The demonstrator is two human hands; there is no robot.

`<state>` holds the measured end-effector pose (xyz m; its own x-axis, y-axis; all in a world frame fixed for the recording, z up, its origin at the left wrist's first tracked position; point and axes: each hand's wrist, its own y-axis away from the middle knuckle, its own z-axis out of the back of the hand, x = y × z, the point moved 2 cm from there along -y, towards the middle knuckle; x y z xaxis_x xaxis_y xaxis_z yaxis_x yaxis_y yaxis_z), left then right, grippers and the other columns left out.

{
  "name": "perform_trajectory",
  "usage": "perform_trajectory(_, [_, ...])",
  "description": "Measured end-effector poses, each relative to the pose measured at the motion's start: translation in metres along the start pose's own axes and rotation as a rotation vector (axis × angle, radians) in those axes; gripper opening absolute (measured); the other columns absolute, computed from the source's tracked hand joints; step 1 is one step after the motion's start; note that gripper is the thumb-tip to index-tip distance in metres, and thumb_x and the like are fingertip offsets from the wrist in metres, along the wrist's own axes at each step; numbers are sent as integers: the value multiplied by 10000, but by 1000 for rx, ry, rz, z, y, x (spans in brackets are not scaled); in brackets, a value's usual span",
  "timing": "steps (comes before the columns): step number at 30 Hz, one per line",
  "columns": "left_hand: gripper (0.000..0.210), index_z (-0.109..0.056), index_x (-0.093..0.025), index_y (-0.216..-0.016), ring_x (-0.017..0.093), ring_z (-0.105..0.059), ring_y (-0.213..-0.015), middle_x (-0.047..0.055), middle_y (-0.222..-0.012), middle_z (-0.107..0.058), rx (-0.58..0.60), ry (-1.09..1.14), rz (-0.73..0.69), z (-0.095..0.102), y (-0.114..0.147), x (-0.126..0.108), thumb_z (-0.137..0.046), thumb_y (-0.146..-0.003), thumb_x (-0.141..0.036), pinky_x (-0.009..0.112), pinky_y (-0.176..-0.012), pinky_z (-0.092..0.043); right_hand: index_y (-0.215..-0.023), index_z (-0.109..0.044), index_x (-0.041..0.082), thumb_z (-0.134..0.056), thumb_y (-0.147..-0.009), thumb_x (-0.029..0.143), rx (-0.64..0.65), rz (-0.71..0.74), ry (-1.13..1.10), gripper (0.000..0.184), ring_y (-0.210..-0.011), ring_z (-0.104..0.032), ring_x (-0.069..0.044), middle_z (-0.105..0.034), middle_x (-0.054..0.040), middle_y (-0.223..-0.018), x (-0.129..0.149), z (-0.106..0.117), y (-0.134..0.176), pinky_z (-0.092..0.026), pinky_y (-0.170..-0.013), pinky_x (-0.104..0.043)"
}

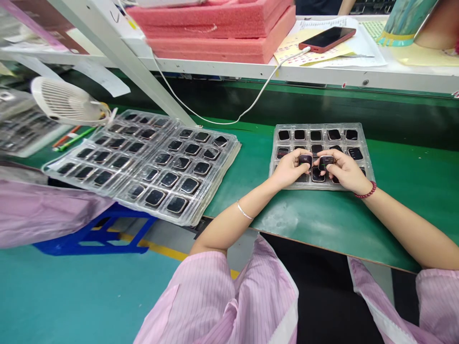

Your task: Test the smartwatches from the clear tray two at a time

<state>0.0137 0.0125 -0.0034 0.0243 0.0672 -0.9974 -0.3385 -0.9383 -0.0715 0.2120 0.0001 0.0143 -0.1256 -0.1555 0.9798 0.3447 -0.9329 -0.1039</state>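
My left hand (288, 170) is closed on a square smartwatch body (305, 160) with a dark screen, the thumb against its face. Beside it, my right hand (344, 171) grips a second smartwatch body (326, 163), also thumb on the front. Small lit marks show on the screen of the right one. Both are held just above a clear plastic tray (368, 167), whose pockets hold several more watch bodies, such as a dark one (333, 134) in the back row. My fingers hide part of the tray's middle and front pockets.
Left on the green bench (251, 148) lie clear trays (195, 220) full of watch bodies. Behind them are a small white fan (66, 101) and pens (77, 139). A white post (143, 71) rises to a shelf bearing pink foam (215, 48) and a phone (328, 39); its cable (255, 104) droops.
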Motion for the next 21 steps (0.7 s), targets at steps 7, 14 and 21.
perform_trajectory(7, [277,-608,-157,-1084,93,-653,-699,23,-947,-689,-12,-1,-48,0,0,-1,-657,-811,-145,241,-707,-561,-1193,-646,213,-643,-791,224,27,9,25,402,-740,-718,-181,-779,-75,-1073,0,0,0,-509,-516,-251])
perform_trajectory(14, [269,-604,-164,-1070,97,-652,-686,19,-944,-687,-27,4,-48,0,0,-2,-631,-804,-130,271,-735,-573,-1172,-659,215,-646,-810,234,35,8,38,363,-736,-719,-184,-782,-76,-1068,0,0,0,-510,-519,-254])
perform_trajectory(21, [299,-602,-175,-1068,105,-663,-710,9,-927,-687,-32,13,-46,0,-1,-1,-624,-776,-115,265,-754,-572,-1153,-672,218,-652,-811,228,32,20,36,343,-719,-721,-174,-791,-63,-1057,0,0,0,-514,-525,-258])
